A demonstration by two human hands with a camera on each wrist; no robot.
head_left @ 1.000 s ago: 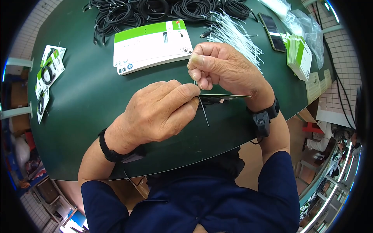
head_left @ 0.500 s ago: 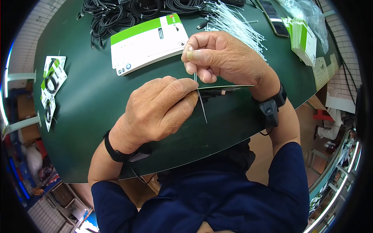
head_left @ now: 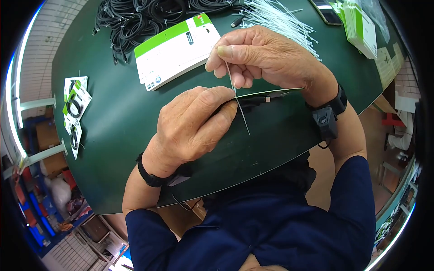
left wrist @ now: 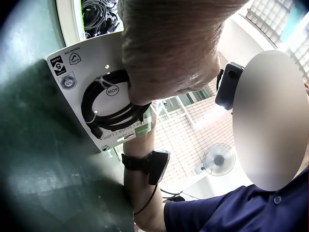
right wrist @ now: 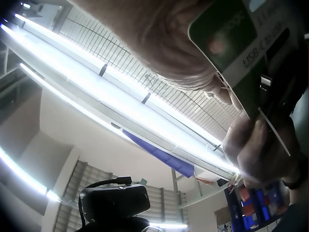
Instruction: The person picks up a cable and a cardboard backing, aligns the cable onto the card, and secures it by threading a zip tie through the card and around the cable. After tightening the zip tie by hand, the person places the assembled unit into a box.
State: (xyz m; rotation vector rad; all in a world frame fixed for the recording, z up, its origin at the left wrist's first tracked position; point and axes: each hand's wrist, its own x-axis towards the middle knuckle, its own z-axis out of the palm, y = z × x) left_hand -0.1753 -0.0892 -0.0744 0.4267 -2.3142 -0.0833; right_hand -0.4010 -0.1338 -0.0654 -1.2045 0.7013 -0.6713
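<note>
In the head view my left hand (head_left: 194, 122) grips a card (head_left: 275, 92) seen edge-on, with a coiled black cable (head_left: 255, 100) on its near side. The left wrist view shows the card's printed face (left wrist: 72, 79) and the cable loop (left wrist: 89, 104) tied to it near the top. A thin white tie (head_left: 244, 119) sticks out past my left fingertips. Above it, my right hand (head_left: 266, 56) pinches the tie's other stretch between thumb and forefinger, its wrist beside the card's far end.
A stack of white-green cards (head_left: 176, 54) lies ahead, with black cables (head_left: 135, 22) and loose white ties (head_left: 280, 27) behind. Finished-looking cards with cables (head_left: 74, 106) lie left. A phone (head_left: 326, 11) and more cards (head_left: 360, 29) are at the back right.
My right hand has drawn slightly up and away from my left, and a longer stretch of tie shows between them. The head view has shifted, moving the scene.
</note>
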